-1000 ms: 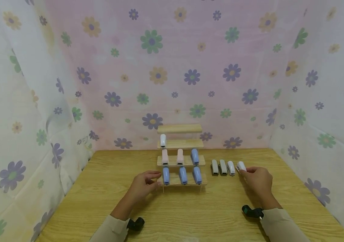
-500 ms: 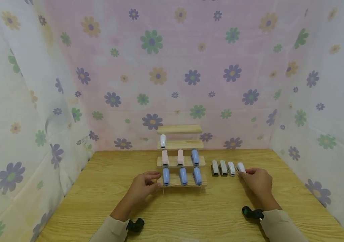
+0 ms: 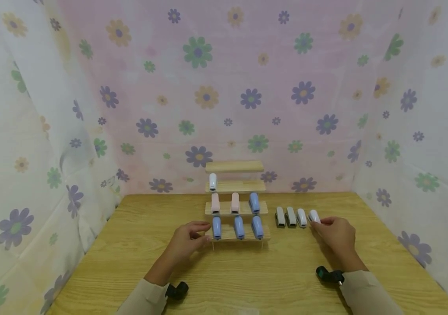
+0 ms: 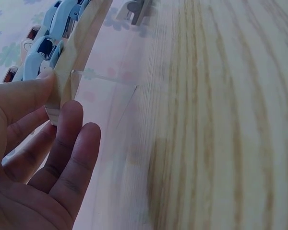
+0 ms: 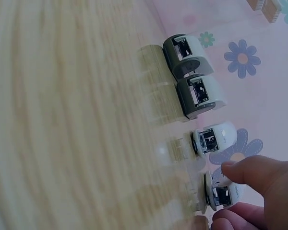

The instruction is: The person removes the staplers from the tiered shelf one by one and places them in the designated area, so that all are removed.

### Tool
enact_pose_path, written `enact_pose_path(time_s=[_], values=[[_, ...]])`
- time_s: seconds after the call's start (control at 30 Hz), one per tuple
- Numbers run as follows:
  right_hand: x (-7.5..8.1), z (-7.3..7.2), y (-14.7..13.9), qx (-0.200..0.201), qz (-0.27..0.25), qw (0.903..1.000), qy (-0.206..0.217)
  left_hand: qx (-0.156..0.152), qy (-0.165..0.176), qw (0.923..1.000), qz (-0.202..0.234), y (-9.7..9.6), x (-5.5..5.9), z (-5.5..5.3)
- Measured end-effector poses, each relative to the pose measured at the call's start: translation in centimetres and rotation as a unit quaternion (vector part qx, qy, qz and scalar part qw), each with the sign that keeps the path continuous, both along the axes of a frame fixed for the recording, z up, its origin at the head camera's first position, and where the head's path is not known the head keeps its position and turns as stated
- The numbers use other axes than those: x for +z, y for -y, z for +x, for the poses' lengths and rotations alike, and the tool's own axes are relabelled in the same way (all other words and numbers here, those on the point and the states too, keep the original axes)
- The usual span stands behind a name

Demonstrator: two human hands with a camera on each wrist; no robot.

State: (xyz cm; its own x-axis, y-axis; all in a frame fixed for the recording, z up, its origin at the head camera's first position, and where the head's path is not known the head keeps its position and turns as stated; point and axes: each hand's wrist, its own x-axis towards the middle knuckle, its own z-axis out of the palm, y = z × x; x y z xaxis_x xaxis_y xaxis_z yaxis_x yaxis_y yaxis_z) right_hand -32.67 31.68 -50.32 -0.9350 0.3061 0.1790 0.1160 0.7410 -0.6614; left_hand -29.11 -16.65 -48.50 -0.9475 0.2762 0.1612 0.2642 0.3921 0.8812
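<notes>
My right hand pinches a white mini stapler between thumb and fingers at the right end of a row on the table. In the right wrist view that stapler is partly hidden by the thumb. Beside it stand another white stapler and two grey-and-white staplers. My left hand grips the left end of the lowest step of a tiered wooden stand, next to a blue stapler. In the left wrist view the thumb lies against the step's end.
The lowest tier carries three blue staplers. Above it sit two pink staplers and a blue one. One white stapler stands higher up; the top tier is bare wood. Floral cloth surrounds the table.
The white stapler in my right hand has turned slightly and shifted a little. My left hand keeps its place at the stand. The head view moves slightly.
</notes>
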Motion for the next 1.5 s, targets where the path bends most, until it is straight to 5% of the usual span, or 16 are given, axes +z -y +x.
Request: enact_pose_path(time_s=[0.23, 0.53, 1.5], values=[[0.6, 0.0, 0.3, -0.003, -0.015, 0.9999, -0.001, 0.004, -0.002, 1.0000, -0.004, 0.2, 0.1, -0.2], [1.6, 0.3, 0.6, -0.017, -0.010, 0.9974, -0.069, -0.006, -0.005, 1.0000, 0.004, 0.1, -0.4, -0.3], [7.7, -0.8, 6.2, 0.055, -0.016, 0.9857, -0.158, -0.007, 0.009, 0.9999, 0.007, 0.0, -0.4, -0.2]])
